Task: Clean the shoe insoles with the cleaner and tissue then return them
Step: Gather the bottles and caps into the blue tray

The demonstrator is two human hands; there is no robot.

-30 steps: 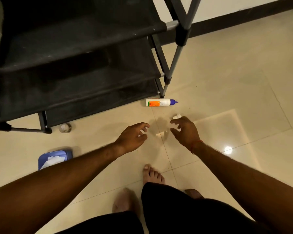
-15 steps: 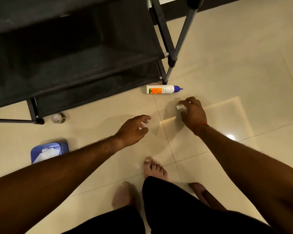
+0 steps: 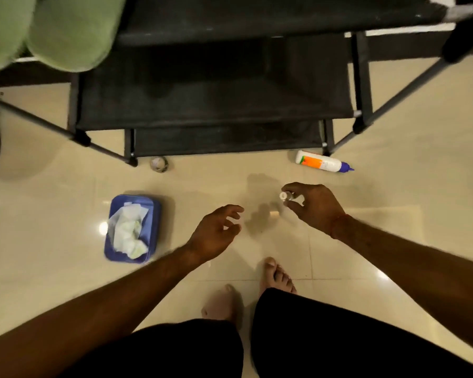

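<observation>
The right hand (image 3: 313, 207) is pinching a small white bottle (image 3: 284, 196) near its top; it is probably light and slippery. The left hand (image 3: 216, 233) is hanging open.

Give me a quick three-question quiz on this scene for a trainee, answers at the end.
1. True or false: the cleaner bottle stands upright on the floor.
2. Which hand pinches the small white object?
3. Fill in: the tissues sit in a ____ box.

Key
1. False: it lies on its side, by the shoe rack.
2. The right hand; the left hand holds nothing.
3. Blue.
</observation>
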